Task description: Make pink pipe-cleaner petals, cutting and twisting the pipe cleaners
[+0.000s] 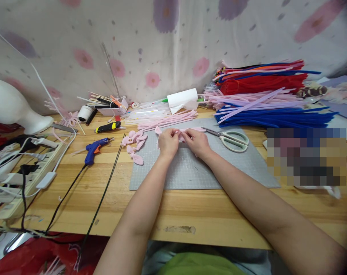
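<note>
Scissors (223,135) lie on the grey cutting mat (190,172). Over the mat's far part, the left hand (169,144) and right hand (196,141) pinch a pink fuzzy strip (182,138) between fingertips. Looped pink pieces (138,159) sit at the mat's left edge

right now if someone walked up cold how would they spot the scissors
On the wooden table, find the grey gridded cutting mat. On its far right part, beside the right hand, lie the scissors, blades pointing left. Their two large pale loop handles set them apart from the straight fuzzy stems piled behind.
</note>
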{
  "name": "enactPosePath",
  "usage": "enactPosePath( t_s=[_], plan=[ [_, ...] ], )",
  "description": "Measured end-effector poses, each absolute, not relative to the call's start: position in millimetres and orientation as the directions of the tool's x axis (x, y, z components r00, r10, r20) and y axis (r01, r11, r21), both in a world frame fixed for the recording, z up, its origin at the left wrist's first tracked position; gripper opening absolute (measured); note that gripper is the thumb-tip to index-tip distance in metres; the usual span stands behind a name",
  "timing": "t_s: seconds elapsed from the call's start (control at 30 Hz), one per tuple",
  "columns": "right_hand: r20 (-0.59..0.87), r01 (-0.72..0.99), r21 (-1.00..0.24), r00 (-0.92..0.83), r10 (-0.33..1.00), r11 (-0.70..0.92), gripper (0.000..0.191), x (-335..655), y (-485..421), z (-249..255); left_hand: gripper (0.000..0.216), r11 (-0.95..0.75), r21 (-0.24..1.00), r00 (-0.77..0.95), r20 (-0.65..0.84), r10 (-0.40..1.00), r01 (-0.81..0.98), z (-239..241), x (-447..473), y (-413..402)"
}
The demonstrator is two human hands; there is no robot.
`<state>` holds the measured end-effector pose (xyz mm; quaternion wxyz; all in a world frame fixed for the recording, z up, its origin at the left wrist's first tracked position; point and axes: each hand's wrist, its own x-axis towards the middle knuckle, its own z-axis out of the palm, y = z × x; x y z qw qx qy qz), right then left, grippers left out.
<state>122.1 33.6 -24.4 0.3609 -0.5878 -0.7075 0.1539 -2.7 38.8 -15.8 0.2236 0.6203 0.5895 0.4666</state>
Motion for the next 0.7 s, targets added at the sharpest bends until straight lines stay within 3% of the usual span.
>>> enactPosePath(
  t_s=[0.13,0.23,0.53,0.7],
  plan=[
    [0.201,0.576,-0.785,-0.111,0.973,0.227,0.026,123.9,36.7,-26.1,0.017,-0.226,0.901,-0.089,0.277,0.957,0.371,-22.3,-5.7,41.6],
    [0.186,0.585,-0.782,-0.111,0.976,0.216,0.023,123.7,37.1,-26.3,0.023,-0.220,0.927,-0.063,0.250,0.966,0.305,-26.5,-6.4,43.7],
    [0.201,0.720,-0.670,-0.062,0.978,0.183,0.020,121.1,34.9,-24.2,0.023,-0.208,0.788,-0.051,0.291,0.955,0.579,-17.2,-0.4,36.1],
    [0.175,0.732,-0.651,-0.116,0.978,0.203,0.019,121.8,36.4,-22.0,0.026,-0.249,0.763,-0.059,0.352,0.934,0.597,-17.8,3.3,33.1]
  ],
)
